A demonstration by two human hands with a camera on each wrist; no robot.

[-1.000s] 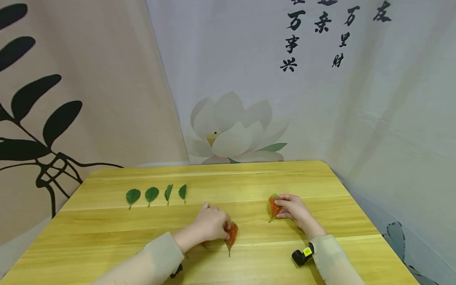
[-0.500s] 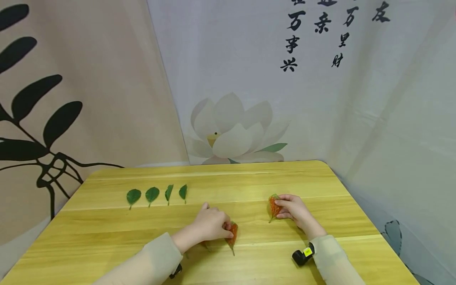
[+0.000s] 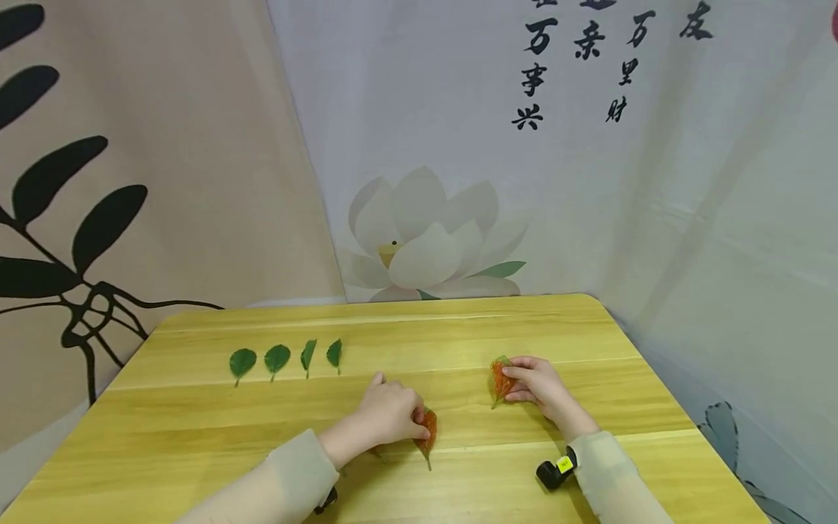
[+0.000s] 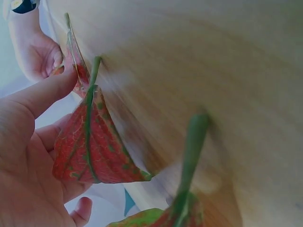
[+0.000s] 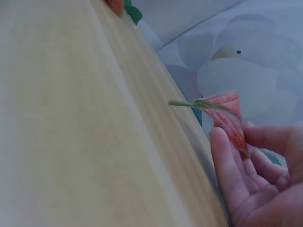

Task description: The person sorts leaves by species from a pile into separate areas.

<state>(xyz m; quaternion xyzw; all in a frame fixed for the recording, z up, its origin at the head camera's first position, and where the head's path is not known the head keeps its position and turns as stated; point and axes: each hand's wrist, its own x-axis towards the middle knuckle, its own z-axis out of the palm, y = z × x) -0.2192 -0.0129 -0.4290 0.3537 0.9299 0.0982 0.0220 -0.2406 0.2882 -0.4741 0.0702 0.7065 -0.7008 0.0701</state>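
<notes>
My left hand [image 3: 388,413] pinches a red leaf [image 3: 428,431] by its edge, low over the middle of the wooden table. In the left wrist view, that leaf [image 4: 78,66] is at the thumb tip. A second red leaf [image 4: 94,137] with green flecks lies below the palm, and a third leaf [image 4: 182,215] is cut off at the bottom. From the head these two are mostly hidden by the hand. Farther right, my right hand [image 3: 538,386] holds an orange-red leaf [image 3: 501,380] between thumb and fingers, its stem [image 5: 180,103] pointing away from the hand.
Several green leaves [image 3: 277,359] stand in a row at the table's back left, stems toward me. The wooden table [image 3: 196,437] ends at a back edge before a cloth backdrop [image 3: 445,109] with a printed lotus and characters.
The stem of the leaf in my left hand has swung slightly to the right since a second ago. My right hand and its leaf stay practically still.
</notes>
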